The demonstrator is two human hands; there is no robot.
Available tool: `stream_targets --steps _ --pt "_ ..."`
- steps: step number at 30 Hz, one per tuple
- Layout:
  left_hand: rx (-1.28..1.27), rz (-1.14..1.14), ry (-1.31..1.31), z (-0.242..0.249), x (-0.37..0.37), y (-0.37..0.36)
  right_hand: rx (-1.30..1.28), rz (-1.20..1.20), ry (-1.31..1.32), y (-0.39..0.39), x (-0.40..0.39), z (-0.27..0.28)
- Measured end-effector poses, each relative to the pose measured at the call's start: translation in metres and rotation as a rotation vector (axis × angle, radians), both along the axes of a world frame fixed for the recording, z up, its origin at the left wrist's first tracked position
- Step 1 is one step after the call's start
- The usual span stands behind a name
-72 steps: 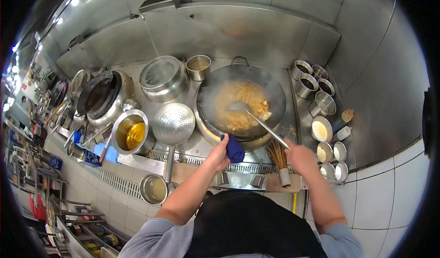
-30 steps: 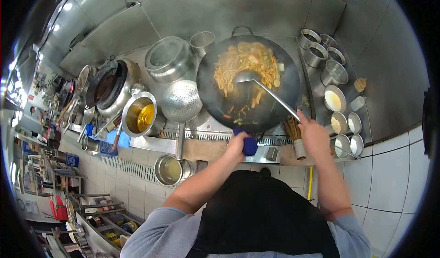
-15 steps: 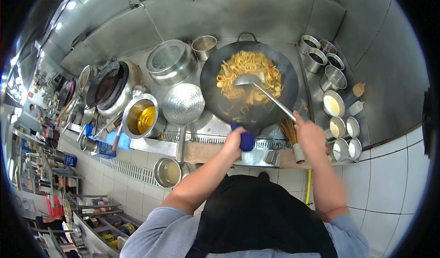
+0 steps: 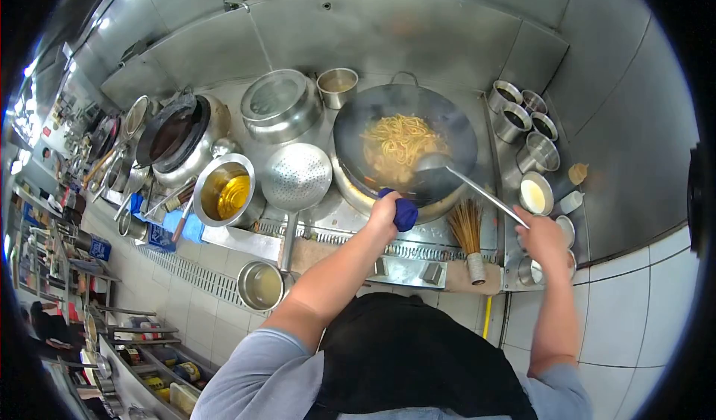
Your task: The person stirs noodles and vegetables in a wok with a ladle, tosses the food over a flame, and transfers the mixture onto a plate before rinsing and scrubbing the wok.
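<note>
My left hand (image 4: 385, 214) is closed on a bunched purple cloth (image 4: 406, 215) at the near edge of the black wok (image 4: 354, 118); the part of the wok under the cloth is hidden. Yellow noodles (image 4: 403, 138) with bits of vegetable lie inside, blurred by steam or motion. My right hand (image 4: 543, 237) grips the long handle of a steel ladle (image 4: 481, 190), whose bowl dips in at the right of the noodles. Just below the right side of the wok lies a bamboo wok brush (image 4: 467, 226).
Seasoning containers, including a bowl of pale liquid (image 4: 535, 193), line the right side. Left of the wok rest a perforated strainer (image 4: 297, 174), a pot of yellow oil (image 4: 231, 195) and a large steel pot (image 4: 277, 108). A smaller pot (image 4: 261, 286) sits low in front.
The wok sits differently, baring the burner rim along its near side. Noodles have bunched toward its middle. My right hand and the ladle have shifted right and nearer; the left keeps its cloth.
</note>
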State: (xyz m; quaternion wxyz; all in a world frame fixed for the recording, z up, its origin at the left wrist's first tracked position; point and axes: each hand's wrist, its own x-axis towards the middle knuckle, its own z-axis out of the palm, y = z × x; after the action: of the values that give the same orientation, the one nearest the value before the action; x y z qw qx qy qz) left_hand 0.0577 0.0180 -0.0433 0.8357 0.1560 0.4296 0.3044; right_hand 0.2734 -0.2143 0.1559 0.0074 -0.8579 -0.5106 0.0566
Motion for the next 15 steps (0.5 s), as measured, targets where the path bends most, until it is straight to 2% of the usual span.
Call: stream_targets --steps 3,5,7,9,11,13,15 --pt "0.064 0.062 0.0 -0.012 0.013 0.011 0.107 -0.135 0.067 0.026 0.017 -0.045" --pt "0.105 0.062 0.059 -0.021 0.015 0.012 0.385 -0.143 0.315 0.044 0.022 -0.084" --pt "0.105 0.038 0.028 -0.022 0.012 0.012 0.352 -0.234 0.241 0.074 -0.005 -0.092" --pt "0.13 0.082 0.039 -0.017 0.012 0.009 0.15 -0.392 0.367 0.106 -0.044 -0.084" --pt "0.151 0.081 0.0 -0.016 0.011 0.011 0.196 -0.169 0.46 0.113 -0.05 -0.115" --pt "0.059 0.028 0.009 0.005 0.005 0.004 0.197 -0.083 0.486 0.116 -0.04 -0.107" --pt "0.061 0.011 -0.01 -0.003 0.0 0.006 0.216 -0.025 0.555 0.115 -0.023 -0.087"
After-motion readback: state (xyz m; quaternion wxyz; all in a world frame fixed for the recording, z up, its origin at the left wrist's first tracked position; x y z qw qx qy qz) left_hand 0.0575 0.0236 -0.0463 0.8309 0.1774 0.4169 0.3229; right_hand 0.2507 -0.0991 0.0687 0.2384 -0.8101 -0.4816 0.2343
